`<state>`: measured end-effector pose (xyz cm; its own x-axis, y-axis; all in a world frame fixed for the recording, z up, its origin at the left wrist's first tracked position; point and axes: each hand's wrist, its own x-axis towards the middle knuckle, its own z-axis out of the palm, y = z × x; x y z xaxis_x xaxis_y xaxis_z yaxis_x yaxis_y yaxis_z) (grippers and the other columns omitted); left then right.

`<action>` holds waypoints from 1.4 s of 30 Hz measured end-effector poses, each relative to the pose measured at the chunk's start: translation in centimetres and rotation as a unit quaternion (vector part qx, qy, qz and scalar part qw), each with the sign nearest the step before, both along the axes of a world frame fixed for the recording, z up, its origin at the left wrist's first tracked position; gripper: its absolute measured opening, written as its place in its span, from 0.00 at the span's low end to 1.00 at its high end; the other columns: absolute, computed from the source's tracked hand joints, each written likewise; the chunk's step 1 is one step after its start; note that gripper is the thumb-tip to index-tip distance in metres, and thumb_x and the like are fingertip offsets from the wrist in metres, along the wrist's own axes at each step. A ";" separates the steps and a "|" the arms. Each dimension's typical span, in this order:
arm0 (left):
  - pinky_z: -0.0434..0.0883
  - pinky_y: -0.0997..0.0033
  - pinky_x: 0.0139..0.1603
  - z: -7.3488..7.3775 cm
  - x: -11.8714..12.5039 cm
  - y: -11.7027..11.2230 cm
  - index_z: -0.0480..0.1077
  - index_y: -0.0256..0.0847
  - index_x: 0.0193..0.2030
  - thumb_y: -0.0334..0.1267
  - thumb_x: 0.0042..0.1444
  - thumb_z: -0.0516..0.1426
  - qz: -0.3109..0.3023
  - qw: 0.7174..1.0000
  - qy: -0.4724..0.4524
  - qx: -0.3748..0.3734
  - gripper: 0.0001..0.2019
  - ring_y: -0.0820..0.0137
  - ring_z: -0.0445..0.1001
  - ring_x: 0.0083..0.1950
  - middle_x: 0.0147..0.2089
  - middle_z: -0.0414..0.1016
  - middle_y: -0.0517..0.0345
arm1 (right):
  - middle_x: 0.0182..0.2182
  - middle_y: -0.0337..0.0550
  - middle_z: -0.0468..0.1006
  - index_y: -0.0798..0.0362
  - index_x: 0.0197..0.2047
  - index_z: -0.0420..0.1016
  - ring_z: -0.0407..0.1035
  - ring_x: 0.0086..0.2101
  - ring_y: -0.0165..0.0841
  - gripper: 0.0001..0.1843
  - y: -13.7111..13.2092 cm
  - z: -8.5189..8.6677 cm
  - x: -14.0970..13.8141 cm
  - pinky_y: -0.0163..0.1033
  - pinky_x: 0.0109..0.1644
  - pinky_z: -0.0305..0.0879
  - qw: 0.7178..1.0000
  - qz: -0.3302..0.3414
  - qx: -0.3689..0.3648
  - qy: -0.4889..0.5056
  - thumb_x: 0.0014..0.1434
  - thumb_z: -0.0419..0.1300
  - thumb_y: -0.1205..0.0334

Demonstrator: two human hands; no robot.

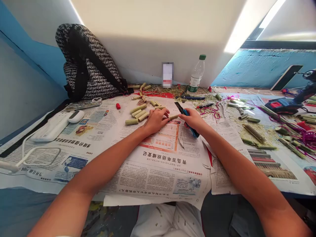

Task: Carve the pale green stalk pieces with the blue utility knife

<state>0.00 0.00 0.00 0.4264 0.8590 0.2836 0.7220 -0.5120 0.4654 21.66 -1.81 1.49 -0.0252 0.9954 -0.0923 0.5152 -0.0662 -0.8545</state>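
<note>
A short, pale green-tan piece of plant stalk (173,116) lies between my hands, just above the newspaper. My left hand (156,120) rests low on the paper, its thumb and fingers closed around the stalk's left end. In my right hand (194,119) is a utility knife (191,130) with a blue and black handle, its dark blade pointing up and away to the left. The right fingertips are at the stalk's other end; whether they pinch it is hard to tell. Several cut stalk pieces (138,114) lie just left of and beyond my left hand.
Newspaper (148,177) covers the table. At the back stand a patterned backpack (96,69), a phone-like object (167,75) and a green-capped bottle (196,75). A power strip (51,126) lies left. Stalks, purple string (216,113) and a cordless drill (283,103) lie right.
</note>
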 end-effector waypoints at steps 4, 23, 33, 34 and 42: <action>0.65 0.56 0.61 0.4 0.2 -0.5 0.72 0.42 0.53 0.32 0.61 0.66 -0.001 0.999 -0.043 0.013 0.15 0.57 0.78 0.58 0.51 0.84 0.54 | 0.24 0.31 0.66 0.48 0.41 0.67 0.65 0.18 0.30 0.06 0.2 -0.3 0.0 0.35 0.20 0.58 0.998 -0.017 0.003 0.056 0.63 0.62 0.61; 0.70 0.59 0.55 1.0 -0.4 -0.8 0.77 0.42 0.45 0.35 0.66 0.62 0.026 0.994 -0.082 0.061 0.03 0.60 0.79 0.50 0.48 0.83 0.52 | 0.42 0.52 0.83 0.50 0.42 0.69 0.76 0.40 0.42 0.08 -2.7 0.7 -2.2 0.40 0.41 0.65 0.973 0.070 0.049 -0.213 0.72 0.54 0.56; 0.73 0.60 0.57 0.8 -0.2 -0.9 0.78 0.41 0.49 0.32 0.65 0.62 0.009 0.993 -0.102 0.062 0.07 0.61 0.81 0.50 0.51 0.85 0.52 | 0.41 0.49 0.82 0.49 0.42 0.65 0.74 0.38 0.40 0.08 -2.9 0.9 -2.5 0.38 0.38 0.60 0.978 0.057 0.044 -0.196 0.75 0.51 0.56; 0.73 0.60 0.56 0.9 -0.1 -1.0 0.77 0.40 0.50 0.32 0.65 0.62 0.014 0.993 -0.105 0.057 0.08 0.61 0.81 0.49 0.51 0.85 0.51 | 0.41 0.49 0.82 0.48 0.42 0.64 0.74 0.38 0.40 0.09 -3.0 0.9 -2.6 0.38 0.38 0.60 0.978 0.057 0.048 -0.195 0.75 0.50 0.56; 0.73 0.58 0.59 0.8 -0.1 -1.0 0.79 0.42 0.44 0.33 0.65 0.62 0.011 0.993 -0.091 0.076 0.04 0.59 0.82 0.52 0.49 0.86 0.52 | 0.41 0.51 0.83 0.48 0.45 0.63 0.75 0.38 0.43 0.09 -3.6 0.6 -3.1 0.38 0.36 0.60 0.976 0.075 0.045 -0.201 0.76 0.48 0.54</action>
<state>-0.12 -1.00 0.80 0.3389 0.8090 0.4803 0.6448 -0.5714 0.5076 18.55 -5.38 2.07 -0.1500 0.9880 -0.0380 0.8086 0.1005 -0.5797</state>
